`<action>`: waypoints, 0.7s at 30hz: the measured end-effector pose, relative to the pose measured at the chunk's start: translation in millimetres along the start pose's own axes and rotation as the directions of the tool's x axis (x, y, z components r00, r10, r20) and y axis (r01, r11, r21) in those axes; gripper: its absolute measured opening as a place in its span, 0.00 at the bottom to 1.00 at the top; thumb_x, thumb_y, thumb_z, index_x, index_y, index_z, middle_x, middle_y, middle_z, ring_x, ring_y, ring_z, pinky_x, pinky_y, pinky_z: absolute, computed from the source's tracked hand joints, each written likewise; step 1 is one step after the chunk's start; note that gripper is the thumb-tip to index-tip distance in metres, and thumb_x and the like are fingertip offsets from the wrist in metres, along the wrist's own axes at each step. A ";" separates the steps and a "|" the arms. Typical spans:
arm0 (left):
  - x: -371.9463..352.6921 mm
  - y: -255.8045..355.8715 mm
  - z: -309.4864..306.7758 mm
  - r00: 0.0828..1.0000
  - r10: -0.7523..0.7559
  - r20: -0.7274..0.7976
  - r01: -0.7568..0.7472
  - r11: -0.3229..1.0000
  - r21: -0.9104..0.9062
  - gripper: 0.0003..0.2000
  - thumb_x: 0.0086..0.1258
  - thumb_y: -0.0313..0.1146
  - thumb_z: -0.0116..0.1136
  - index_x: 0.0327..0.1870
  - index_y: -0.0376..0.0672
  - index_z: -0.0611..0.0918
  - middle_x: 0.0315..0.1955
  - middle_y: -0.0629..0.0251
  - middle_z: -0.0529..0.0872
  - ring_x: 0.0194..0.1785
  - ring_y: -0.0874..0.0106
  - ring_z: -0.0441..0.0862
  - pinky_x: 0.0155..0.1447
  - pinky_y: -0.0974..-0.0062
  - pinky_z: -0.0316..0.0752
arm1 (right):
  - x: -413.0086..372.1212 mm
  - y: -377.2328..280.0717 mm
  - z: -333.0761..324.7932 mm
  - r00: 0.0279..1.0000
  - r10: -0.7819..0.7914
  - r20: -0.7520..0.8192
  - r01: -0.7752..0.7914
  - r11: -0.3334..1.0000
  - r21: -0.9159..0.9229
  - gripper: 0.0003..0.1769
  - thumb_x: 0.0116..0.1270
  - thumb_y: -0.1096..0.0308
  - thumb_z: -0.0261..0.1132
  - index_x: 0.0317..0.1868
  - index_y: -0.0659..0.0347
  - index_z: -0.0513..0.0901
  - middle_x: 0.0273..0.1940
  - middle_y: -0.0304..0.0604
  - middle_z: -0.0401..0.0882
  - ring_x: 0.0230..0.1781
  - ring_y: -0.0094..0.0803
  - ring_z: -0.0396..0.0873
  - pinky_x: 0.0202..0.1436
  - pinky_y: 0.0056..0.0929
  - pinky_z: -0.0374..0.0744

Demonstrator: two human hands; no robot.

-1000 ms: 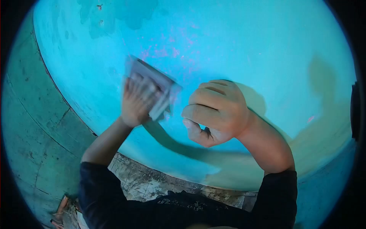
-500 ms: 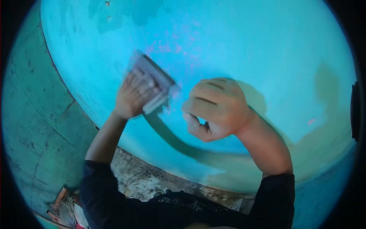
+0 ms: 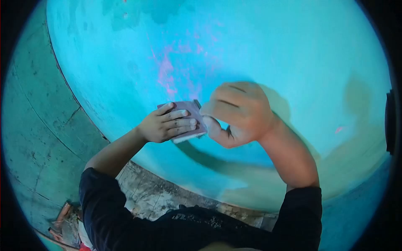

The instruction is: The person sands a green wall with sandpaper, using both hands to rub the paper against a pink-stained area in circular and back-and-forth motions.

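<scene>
My left hand (image 3: 167,123) lies over a flat, pinkish-grey sanding pad (image 3: 192,108), fingers across its face and a pale lower edge showing. Behind it is the turquoise wall (image 3: 293,50), where pink marks show through the paint. Close to the pad's right edge is my right hand (image 3: 240,113), its fingers curled and thumb bent toward the index finger. A small gap shows turquoise between thumb and palm. Whatever those fingertips hold, if anything, I cannot tell.
A darker green wall (image 3: 46,113) meets the turquoise one at the left. Below runs a stained tiled floor (image 3: 153,196). A pile of debris (image 3: 67,228) lies in the lower left corner. A dark object (image 3: 390,121) stands at the right edge.
My left hand has moved down and to the right with the pad, which has turned and now sits beside my right hand. The right hand has barely moved.
</scene>
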State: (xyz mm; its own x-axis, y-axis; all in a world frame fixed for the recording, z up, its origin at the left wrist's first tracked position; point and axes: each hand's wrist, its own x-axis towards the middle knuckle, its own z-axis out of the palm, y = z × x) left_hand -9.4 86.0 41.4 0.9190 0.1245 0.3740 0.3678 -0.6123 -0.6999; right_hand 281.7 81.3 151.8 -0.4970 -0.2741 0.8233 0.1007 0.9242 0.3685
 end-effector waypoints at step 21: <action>19.2 -31.5 -20.9 0.800 -0.426 -0.422 0.484 0.874 0.036 0.19 0.64 0.39 0.63 0.57 0.53 0.85 0.58 0.64 0.84 0.72 0.63 0.72 0.76 0.47 0.59 | 2.3 -4.8 -7.1 0.999 0.033 0.020 -0.034 0.999 0.028 0.06 0.47 0.71 0.67 0.25 0.54 0.78 0.25 0.35 0.70 0.19 0.30 0.72 0.20 0.29 0.71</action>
State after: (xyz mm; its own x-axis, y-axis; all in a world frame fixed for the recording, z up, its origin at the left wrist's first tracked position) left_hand -6.3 91.3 83.3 0.5185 0.0308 0.8545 0.7718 -0.4471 -0.4522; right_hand 286.2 74.3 155.0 -0.5108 -0.2377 0.8262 0.0932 0.9400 0.3281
